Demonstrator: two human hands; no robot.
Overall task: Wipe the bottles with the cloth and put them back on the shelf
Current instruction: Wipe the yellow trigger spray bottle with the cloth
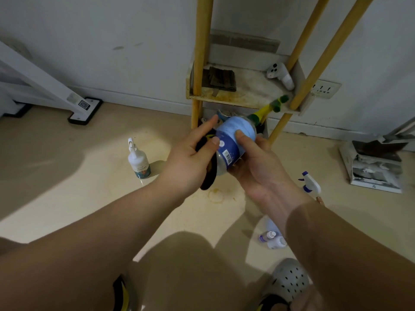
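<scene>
Gripping the bottle, the right hand hides its lower end; left hand clutches a half-hidden cloth.

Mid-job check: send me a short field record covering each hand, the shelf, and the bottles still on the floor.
left hand: grips black-and-yellow cloth against the bottle
right hand: holds clear plastic bottle with blue label, tilted
wooden shelf: brown folded rag; white handheld device
floor, left: white upright bottle with teal label
floor, right: white spray bottle with purple trigger; small white bottles by the forearm
stage: wiping; held bottle not yet shelved
</scene>
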